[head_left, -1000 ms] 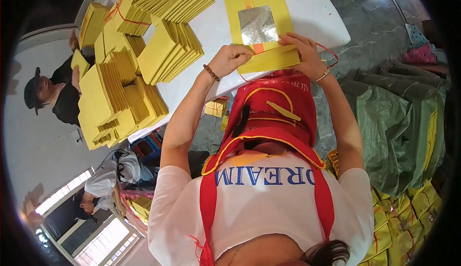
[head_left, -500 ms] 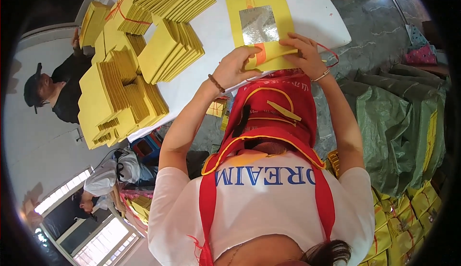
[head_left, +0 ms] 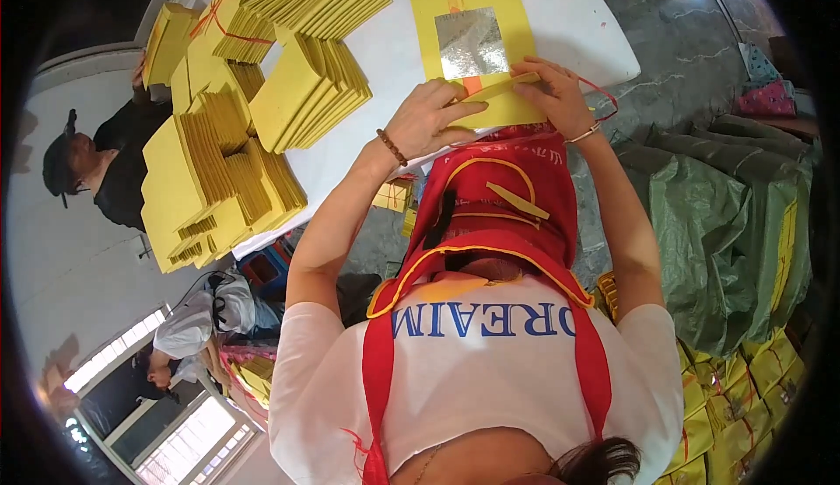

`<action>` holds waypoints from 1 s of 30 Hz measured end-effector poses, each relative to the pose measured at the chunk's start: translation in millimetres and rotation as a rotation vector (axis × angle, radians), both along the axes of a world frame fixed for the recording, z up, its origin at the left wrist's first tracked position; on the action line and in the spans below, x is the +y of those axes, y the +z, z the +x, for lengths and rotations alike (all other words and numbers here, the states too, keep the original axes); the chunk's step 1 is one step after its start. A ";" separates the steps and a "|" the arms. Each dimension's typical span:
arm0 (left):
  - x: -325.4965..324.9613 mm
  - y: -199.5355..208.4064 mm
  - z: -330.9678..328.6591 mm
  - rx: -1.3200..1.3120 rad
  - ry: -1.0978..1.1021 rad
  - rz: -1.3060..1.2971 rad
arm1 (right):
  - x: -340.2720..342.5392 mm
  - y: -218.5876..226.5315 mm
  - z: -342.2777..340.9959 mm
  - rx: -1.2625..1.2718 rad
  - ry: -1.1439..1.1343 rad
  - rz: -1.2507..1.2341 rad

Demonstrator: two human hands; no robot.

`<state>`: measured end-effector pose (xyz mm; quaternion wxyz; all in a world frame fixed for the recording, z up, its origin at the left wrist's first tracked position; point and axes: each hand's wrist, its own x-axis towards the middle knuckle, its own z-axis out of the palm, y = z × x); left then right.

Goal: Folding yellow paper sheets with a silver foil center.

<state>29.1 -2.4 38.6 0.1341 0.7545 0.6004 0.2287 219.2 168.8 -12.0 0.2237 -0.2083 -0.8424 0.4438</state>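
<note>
On the white table in front of me lies a yellow paper sheet (head_left: 429,23) with a shiny silver square (head_left: 472,43) and an orange mark. Its near edge is bent up into a fold. My right hand (head_left: 557,98) pinches the raised flap at the right side, thumb and fingers closed on the paper. At the left side, my left hand (head_left: 427,119) rests on the sheet's edge, its fingers stretched out and the thumb apart. Anything under its palm is hidden.
Stacks of folded yellow paper (head_left: 311,87) crowd the white table (head_left: 389,56) at left. A red cord (head_left: 604,91) loops beside my right wrist. Green woven sacks (head_left: 700,249) and yellow bundles (head_left: 735,406) stand at right. Two people work at the left.
The right hand has lifted the flap at the sheet's near edge and tilted it up. My left hand's fingers have slid slightly and straightened.
</note>
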 end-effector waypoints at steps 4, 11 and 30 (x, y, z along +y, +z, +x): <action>-0.9 0.5 -3.8 0.080 -0.006 -0.001 | 0.5 -0.1 -1.5 0.014 0.009 -0.077; 3.2 2.0 -12.8 0.024 -0.047 -0.088 | 1.0 -2.4 0.0 0.011 -0.005 -0.039; -8.0 0.9 -1.9 0.081 -0.036 0.039 | -1.7 3.4 5.1 -0.007 0.015 -0.055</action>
